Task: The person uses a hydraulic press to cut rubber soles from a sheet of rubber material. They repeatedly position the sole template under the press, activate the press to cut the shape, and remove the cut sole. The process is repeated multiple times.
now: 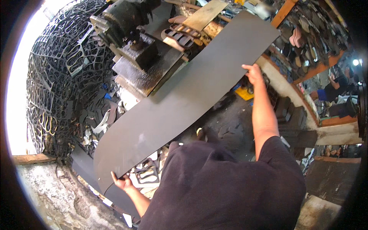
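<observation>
Blotchy pale wall (65, 191); white glare (19, 88) left; glowing lamp (355, 62) right

Legible text, labels, numbers or signs: none found. Surfaces inspected: dark sheet (184, 96), machine (128, 19) and shirt (230, 188). No marking on these can be read.

Sheet (184, 92): smooth, matt surface.
Press (126, 17): dull metal. Plate (143, 78): metal, scuffed, partly glossy. Shirt (230, 184): matt cloth. Wall (57, 188): rough, patchy. Board (204, 15): bare wood.
</observation>
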The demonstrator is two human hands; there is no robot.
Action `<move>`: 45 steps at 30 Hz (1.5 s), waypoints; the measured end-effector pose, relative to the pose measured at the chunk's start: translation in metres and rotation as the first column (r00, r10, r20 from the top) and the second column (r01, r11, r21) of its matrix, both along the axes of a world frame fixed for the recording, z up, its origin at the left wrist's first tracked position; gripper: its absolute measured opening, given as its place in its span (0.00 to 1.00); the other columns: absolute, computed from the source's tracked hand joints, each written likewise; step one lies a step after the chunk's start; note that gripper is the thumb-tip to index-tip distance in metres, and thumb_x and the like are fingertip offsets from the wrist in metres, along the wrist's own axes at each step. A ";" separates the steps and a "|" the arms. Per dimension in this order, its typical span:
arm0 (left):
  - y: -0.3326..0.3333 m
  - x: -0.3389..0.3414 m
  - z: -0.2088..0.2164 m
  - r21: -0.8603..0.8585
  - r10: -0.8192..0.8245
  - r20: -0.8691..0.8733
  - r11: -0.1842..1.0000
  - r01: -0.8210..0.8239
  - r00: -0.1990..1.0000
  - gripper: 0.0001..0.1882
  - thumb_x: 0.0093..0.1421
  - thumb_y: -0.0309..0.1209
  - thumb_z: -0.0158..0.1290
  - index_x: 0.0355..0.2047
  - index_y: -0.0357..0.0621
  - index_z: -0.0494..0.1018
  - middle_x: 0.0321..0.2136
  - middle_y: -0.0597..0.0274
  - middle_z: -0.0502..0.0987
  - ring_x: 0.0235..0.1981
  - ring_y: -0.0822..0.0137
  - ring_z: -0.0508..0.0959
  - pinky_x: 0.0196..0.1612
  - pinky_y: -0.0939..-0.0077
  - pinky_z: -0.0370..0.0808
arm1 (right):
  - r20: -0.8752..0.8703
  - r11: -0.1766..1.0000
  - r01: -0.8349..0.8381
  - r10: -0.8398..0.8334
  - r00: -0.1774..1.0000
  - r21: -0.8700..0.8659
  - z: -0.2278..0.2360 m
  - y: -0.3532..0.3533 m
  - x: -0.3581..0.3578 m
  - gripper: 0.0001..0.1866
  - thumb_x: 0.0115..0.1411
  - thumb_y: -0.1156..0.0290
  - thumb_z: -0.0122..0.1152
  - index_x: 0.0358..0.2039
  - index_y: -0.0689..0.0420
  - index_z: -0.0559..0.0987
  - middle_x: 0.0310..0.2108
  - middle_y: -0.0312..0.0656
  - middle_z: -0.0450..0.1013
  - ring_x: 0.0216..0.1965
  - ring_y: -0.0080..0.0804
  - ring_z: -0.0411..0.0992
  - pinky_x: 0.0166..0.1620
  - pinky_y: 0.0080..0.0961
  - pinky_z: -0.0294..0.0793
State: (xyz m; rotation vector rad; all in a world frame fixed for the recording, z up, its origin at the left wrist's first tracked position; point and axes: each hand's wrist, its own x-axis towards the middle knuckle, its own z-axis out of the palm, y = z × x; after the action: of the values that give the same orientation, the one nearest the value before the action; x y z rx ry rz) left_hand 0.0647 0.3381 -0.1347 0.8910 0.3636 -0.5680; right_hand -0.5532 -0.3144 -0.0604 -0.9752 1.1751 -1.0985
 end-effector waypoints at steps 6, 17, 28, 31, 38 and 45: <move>-0.011 -0.047 -0.033 -0.014 0.057 0.022 0.998 -0.057 0.998 0.19 0.69 0.33 0.58 0.56 0.34 0.75 0.56 0.54 0.78 0.59 0.58 0.75 0.66 0.59 0.68 | 0.089 0.997 -0.067 0.069 0.994 -0.024 -0.006 -0.118 0.058 0.19 0.56 0.81 0.66 0.49 0.64 0.78 0.45 0.44 0.79 0.45 0.38 0.79 0.45 0.42 0.82; -0.044 -0.161 -0.025 0.089 0.215 0.087 0.971 -0.222 0.973 0.25 0.69 0.38 0.57 0.60 0.34 0.72 0.60 0.55 0.74 0.61 0.58 0.72 0.66 0.57 0.68 | 0.624 0.989 -0.104 0.018 0.781 0.101 -0.071 -0.240 0.254 0.30 0.71 0.45 0.51 0.62 0.54 0.73 0.59 0.46 0.74 0.59 0.49 0.72 0.61 0.47 0.72; -0.074 -0.180 0.002 0.046 0.251 0.199 0.963 -0.265 0.947 0.19 0.70 0.34 0.56 0.55 0.34 0.75 0.53 0.54 0.79 0.55 0.59 0.77 0.64 0.60 0.72 | -0.020 0.992 -0.078 0.080 0.997 0.099 -0.114 -0.268 0.289 0.29 0.68 0.46 0.54 0.57 0.57 0.78 0.56 0.50 0.77 0.57 0.47 0.75 0.57 0.43 0.74; -0.079 -0.172 -0.003 0.019 0.314 0.205 0.946 -0.324 0.927 0.19 0.71 0.34 0.55 0.55 0.32 0.75 0.53 0.54 0.80 0.54 0.59 0.78 0.62 0.61 0.73 | -0.528 0.991 -0.119 0.069 0.846 -0.060 -0.135 -0.260 0.251 0.28 0.67 0.47 0.54 0.55 0.57 0.79 0.55 0.50 0.78 0.57 0.46 0.75 0.56 0.42 0.75; -0.149 -0.169 0.025 0.020 0.156 0.193 0.986 -0.163 0.969 0.20 0.70 0.37 0.56 0.55 0.34 0.74 0.52 0.55 0.79 0.52 0.57 0.79 0.59 0.56 0.76 | -0.942 0.916 -0.389 0.042 0.332 -0.096 -0.108 -0.168 0.091 0.19 0.62 0.60 0.60 0.50 0.53 0.83 0.49 0.54 0.79 0.50 0.57 0.77 0.50 0.45 0.77; -0.256 -0.150 -0.026 -0.084 0.146 0.009 0.986 -0.145 0.989 0.23 0.68 0.38 0.59 0.57 0.36 0.74 0.55 0.57 0.79 0.55 0.56 0.77 0.64 0.59 0.72 | -0.965 0.880 -0.409 -0.178 0.190 -0.243 -0.039 -0.186 0.086 0.17 0.60 0.68 0.58 0.50 0.54 0.80 0.51 0.50 0.76 0.49 0.57 0.77 0.49 0.51 0.78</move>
State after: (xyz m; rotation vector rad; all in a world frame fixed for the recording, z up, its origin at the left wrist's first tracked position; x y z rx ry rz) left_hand -0.0849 0.0819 -0.1608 0.7811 0.3848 -0.4382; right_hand -0.4667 -0.5008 -0.0994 -2.3764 1.8256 -0.4667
